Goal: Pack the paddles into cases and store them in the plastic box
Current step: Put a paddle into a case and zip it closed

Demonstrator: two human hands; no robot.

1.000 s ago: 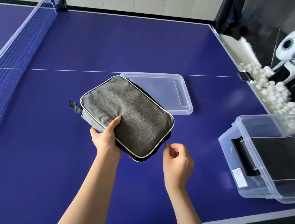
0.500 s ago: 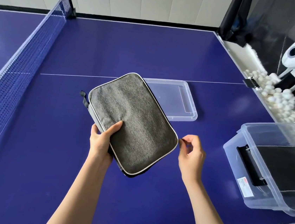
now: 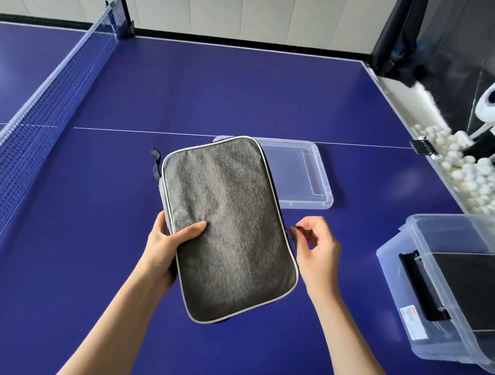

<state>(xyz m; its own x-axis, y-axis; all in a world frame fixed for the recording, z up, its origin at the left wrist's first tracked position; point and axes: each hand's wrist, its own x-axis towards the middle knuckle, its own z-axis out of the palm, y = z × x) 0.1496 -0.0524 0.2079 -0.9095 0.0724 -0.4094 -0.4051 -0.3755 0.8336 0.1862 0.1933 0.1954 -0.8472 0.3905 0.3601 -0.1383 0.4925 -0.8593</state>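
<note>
Left hand [image 3: 166, 239] clamps grey case [image 3: 229, 228]; right hand [image 3: 314, 250] pinches, probably, the zipper pull. Pull may snag, twisting case loose.

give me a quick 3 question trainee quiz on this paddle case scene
1. True or false: the grey case lies flat on the table.
2. Which hand pinches the zipper pull at the case's edge? A) left hand B) right hand
3. Fill in: the clear lid lies on the table beside the ____.

Key: 1 false, the left hand holds it up. 2 B. 3 case; the plastic box already holds a dark case.
</note>
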